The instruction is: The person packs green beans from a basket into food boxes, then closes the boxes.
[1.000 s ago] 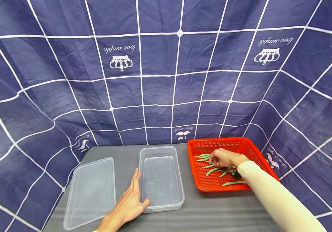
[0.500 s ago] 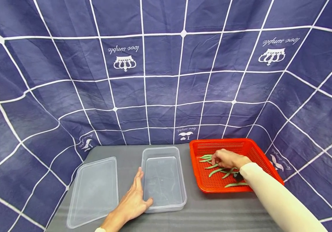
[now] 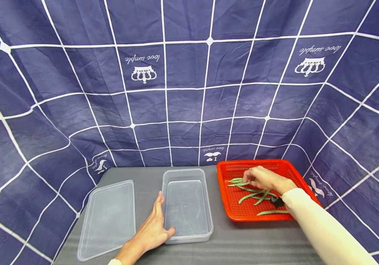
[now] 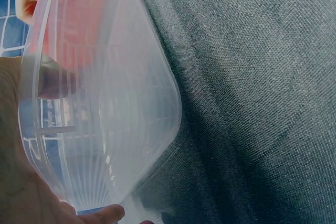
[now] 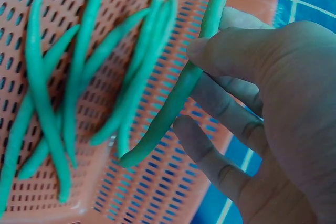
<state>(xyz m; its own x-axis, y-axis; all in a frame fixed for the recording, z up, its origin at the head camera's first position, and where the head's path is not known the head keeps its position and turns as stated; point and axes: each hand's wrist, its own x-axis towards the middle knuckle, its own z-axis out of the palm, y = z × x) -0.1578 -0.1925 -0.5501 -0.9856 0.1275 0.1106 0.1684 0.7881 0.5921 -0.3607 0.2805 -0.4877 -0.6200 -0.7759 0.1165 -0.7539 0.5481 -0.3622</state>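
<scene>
My right hand is over the red basket, pinching a green bean between thumb and fingertips. Several other green beans lie loosely crossed on the basket's perforated floor. On the left, my left hand holds the near left corner of a clear plastic container. Its thumb hooks over the rim and shows through the wall, while the fingers lie along the outside. Nothing lies inside the container.
A clear flat lid lies left of the container on the grey cloth. A blue checked curtain with white lines rises behind the table and at both sides. The basket stands close to its right-hand part.
My right hand has risen slightly and shifted back to the right, lifting a bean off the pile. The left hand stays at the container. The view has shifted slightly.
</scene>
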